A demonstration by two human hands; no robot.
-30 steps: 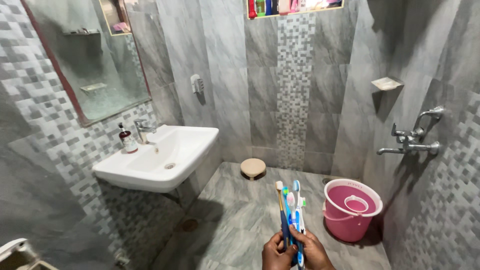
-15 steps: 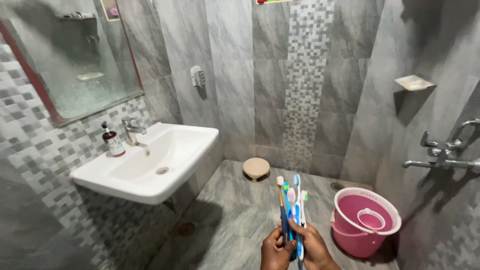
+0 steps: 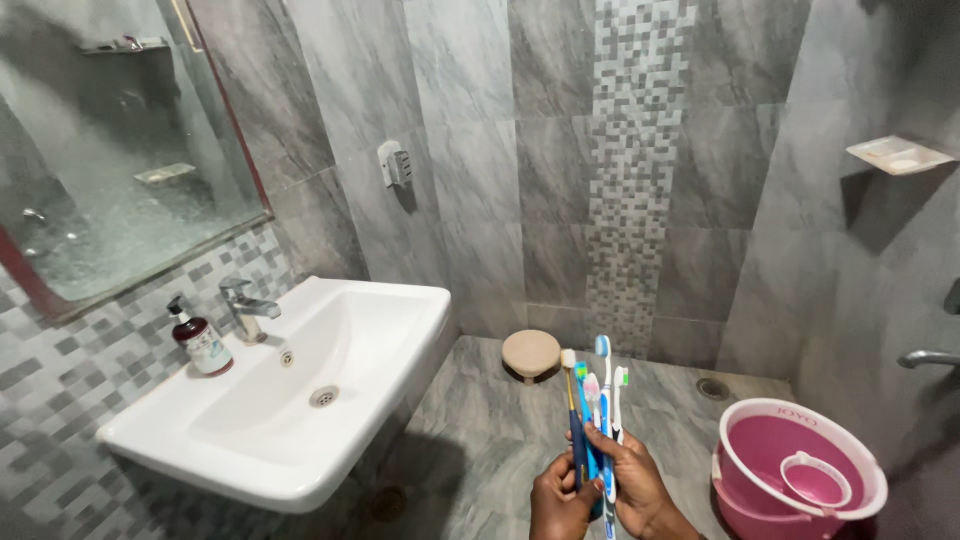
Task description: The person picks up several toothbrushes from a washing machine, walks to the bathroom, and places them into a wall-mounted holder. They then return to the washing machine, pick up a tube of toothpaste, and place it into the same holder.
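Head view: both hands, left and right, clasp a toothbrush bunch by its handles; light, stiff, probably slippery, best gripped low.

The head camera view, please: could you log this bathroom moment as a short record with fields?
Setting: grey tiled bathroom
Left hand: grips the lower handles of the toothbrushes
Right hand: closed round the same bunch, beside the left
Toothbrushes: several, upright, heads up
Left of hands: white washbasin with tap and pump bottle
Right of hands: pink bucket on the floor, pink mug inside
Behind: round beige stool
Walls: mirror, corner soap shelf
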